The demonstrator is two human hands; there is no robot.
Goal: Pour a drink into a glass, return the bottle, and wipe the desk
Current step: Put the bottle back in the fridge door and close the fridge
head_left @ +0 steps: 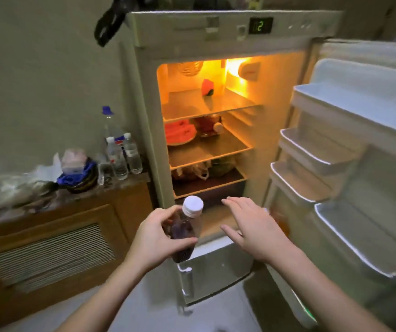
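Note:
A clear plastic bottle (184,230) with a white cap and dark drink in it is held upright in my left hand (158,238), low in front of the open fridge (216,32). My right hand (252,226) hovers just right of the bottle with fingers spread, holding nothing. Both hands are level with the fridge's lowest lit shelf. No glass or cloth is in view.
The fridge door (350,144) stands open to the right, with bare door racks. Shelves hold sliced watermelon (180,134), a jar and bagged produce. Left of the fridge a wooden cabinet (55,236) carries several water bottles (122,154), a blue-rimmed bowl and plastic bags.

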